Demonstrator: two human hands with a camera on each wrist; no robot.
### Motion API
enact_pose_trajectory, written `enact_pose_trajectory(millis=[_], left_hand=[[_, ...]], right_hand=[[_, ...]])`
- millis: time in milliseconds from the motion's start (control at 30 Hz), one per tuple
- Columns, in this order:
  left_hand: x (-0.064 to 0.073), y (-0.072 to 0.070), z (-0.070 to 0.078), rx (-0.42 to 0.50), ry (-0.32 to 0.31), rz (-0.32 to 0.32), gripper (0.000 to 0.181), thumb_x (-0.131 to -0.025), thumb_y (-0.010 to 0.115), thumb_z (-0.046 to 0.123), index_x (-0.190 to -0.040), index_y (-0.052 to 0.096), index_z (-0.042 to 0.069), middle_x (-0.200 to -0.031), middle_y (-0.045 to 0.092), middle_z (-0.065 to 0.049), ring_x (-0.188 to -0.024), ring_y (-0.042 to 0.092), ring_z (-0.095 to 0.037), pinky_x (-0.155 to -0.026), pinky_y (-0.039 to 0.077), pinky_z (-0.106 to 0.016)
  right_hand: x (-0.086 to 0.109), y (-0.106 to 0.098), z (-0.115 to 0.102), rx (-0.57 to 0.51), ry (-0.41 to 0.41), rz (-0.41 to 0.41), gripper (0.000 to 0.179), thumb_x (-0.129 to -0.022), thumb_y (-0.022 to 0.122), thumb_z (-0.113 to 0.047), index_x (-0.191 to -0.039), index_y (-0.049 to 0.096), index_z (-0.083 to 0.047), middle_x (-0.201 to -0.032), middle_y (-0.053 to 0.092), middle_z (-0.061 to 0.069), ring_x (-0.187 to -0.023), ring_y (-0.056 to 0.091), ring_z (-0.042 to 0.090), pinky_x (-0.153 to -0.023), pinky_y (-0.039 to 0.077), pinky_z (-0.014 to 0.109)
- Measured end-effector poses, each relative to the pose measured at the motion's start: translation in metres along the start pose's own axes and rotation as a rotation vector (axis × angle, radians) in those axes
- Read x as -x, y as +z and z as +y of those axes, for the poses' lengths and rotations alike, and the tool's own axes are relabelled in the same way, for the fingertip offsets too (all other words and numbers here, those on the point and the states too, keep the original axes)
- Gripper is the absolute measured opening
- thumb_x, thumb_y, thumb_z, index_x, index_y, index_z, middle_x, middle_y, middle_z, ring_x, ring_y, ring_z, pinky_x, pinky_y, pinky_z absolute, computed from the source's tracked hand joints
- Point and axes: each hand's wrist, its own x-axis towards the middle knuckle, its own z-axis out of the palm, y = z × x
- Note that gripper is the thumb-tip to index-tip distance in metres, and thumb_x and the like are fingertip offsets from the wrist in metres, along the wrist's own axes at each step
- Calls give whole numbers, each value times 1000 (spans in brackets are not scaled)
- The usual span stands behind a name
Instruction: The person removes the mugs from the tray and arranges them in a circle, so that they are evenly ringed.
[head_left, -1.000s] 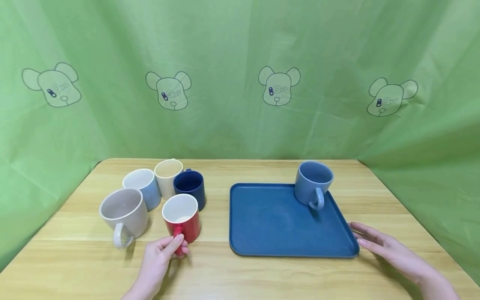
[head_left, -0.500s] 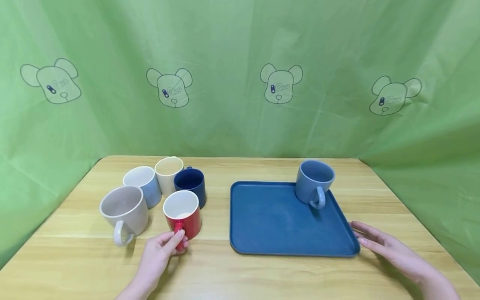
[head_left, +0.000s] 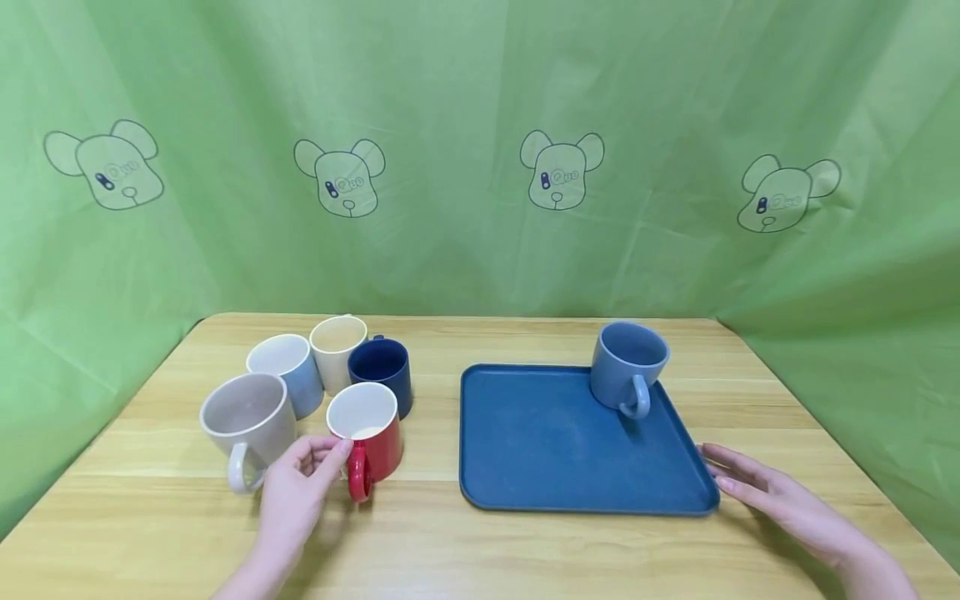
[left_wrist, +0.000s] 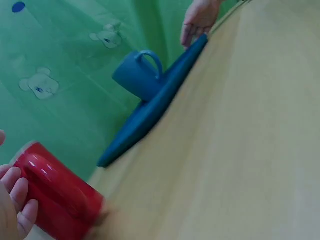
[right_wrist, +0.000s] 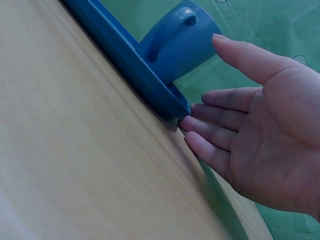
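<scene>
A red mug (head_left: pixel 384 450) with a white inside stands upright, its handle toward the person. My left hand (head_left: pixel 295 487) is at the mug's left side, fingertips right at its wall and the handle free of them. In the left wrist view, the loosely bent fingers (left_wrist: pixel 19 190) lie beside the red mug (left_wrist: pixel 60 195). My right hand (head_left: pixel 780 504) has its fingers extended at the right edge of a blue tray (head_left: pixel 555 450). A blue-grey mug (head_left: pixel 626 367) stands upright in the tray's back right corner. The right wrist view shows the fingertips (right_wrist: pixel 192 140) at the tray's corner.
Behind and left of the red mug are a navy mug (head_left: pixel 390 387), a cream mug (head_left: pixel 330 367), a light blue mug (head_left: pixel 303 387) and a large grey mug (head_left: pixel 270 433). A green curtain (head_left: pixel 465 250) hangs behind the wooden table (head_left: pixel 525 554).
My left hand has let go of the red mug's handle and shifted left and slightly up to the mug's side. The right hand, tray and mugs stay where they were.
</scene>
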Motion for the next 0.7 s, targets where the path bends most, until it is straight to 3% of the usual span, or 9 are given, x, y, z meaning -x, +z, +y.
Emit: enact_pose_trajectory(millis=[200,300,367,467,700], left_hand=[[3,7,23,64,128,17,18,-86,66,8,-97,61,-6,-78,62,-3,-70,57,-10,-66,47,-18],[9,19,34,74,191,-31,16,-84,67,5,-94,62,-6,-78,63,-5,-70,56,-10,-65,46,-20],[13,29,40,75,217,-88,16,-82,68,5,-94,62,-5,-80,64,-6,-71,57,-9,-65,47,-21],[18,45,47,93,224,-182,17,-81,69,4,-94,63,-4,-83,64,-8,-74,58,-10,-67,48,-23],[18,82,56,111,230,-332,23,-81,72,13,-97,64,0,-88,65,-8,-82,61,-17,-73,48,-25]], right_hand=[[-1,-1,0,14,7,-1,53,-101,38,-19,-144,20,5,-141,38,7,-109,37,-17,-82,35,11],[-1,0,0,15,27,2,53,-101,39,-20,-144,21,4,-141,38,5,-109,37,-18,-82,35,12],[0,0,0,11,29,0,53,-101,39,-21,-144,20,4,-138,39,-4,-109,37,-18,-82,35,12],[1,0,0,8,35,2,53,-101,39,-21,-144,21,3,-131,39,-17,-108,37,-18,-82,36,12],[1,0,0,1,24,3,53,-100,40,-21,-144,21,4,-130,39,-20,-109,38,-17,-82,35,11]])
